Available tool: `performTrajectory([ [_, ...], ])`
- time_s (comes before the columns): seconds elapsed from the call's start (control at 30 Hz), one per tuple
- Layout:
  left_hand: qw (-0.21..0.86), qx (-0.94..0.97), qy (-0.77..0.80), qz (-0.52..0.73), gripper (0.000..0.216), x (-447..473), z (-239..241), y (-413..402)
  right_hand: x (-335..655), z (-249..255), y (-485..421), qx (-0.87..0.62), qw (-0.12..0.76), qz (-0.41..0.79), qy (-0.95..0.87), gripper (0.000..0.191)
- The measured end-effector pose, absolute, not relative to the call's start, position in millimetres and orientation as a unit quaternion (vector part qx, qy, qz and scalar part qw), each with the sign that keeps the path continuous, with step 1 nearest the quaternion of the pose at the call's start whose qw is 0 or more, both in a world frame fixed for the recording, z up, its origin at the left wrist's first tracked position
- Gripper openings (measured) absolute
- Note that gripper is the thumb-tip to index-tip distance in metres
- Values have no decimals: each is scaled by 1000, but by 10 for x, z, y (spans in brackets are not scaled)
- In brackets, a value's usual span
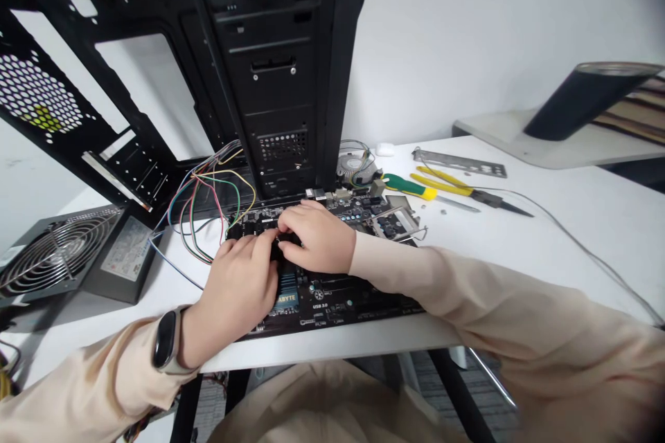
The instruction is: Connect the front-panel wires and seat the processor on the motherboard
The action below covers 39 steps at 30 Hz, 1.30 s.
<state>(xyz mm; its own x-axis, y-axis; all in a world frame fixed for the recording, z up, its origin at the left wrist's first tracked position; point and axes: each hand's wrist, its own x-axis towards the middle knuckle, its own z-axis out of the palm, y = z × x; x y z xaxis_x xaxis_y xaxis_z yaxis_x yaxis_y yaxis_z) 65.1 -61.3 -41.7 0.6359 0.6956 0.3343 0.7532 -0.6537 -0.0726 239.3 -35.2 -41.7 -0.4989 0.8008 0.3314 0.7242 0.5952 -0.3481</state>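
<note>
A black motherboard [358,304] lies flat along the table's front edge, with "USB 3.0" printed on it and a blue heatsink [287,291] partly covered by my left hand. My left hand [236,284] rests over the board's left part, fingers curled and closed. Close beside it, my right hand [319,239] is bent in a pinch over the middle of the board. The fingertips of both hands meet at one spot. Whatever they grip there is too small and hidden to make out. At the board's right end, the metal CPU socket frame [397,221] stands raised.
A black computer case [280,97] towers behind the board. Left of it lies a power supply [125,256], near several coloured wires [194,201]. To the right are a green-yellow screwdriver [410,187], yellow-handled pliers [462,187], a metal I/O plate [462,163] and a thin cable [576,232].
</note>
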Motion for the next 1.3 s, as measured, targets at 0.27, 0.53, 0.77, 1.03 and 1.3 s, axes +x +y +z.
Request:
performTrajectory([
  [0.27, 103, -904, -394, -133, 44, 633, -431, -601, 2938, 439, -745, -475, 357, -49, -803, 3],
  [0.53, 112, -904, -387, -141, 44, 623, -480, -594, 4050, -107, -1100, -624, 373, -72, -683, 15],
  [0.77, 104, -901, -399, -135, 45, 643, -441, -584, 4221, -620, -795, -604, 203, -97, -765, 12],
  [1.03, -97, -890, -408, -178, 55, 558, -266, -608, 4316, -608, -790, -603, 196, -127, -763, 22],
  [1.3, -468, -738, -391, -290, 30, 36, 410, -523, 3949, 2, -921, -546, 317, -206, -748, 19],
])
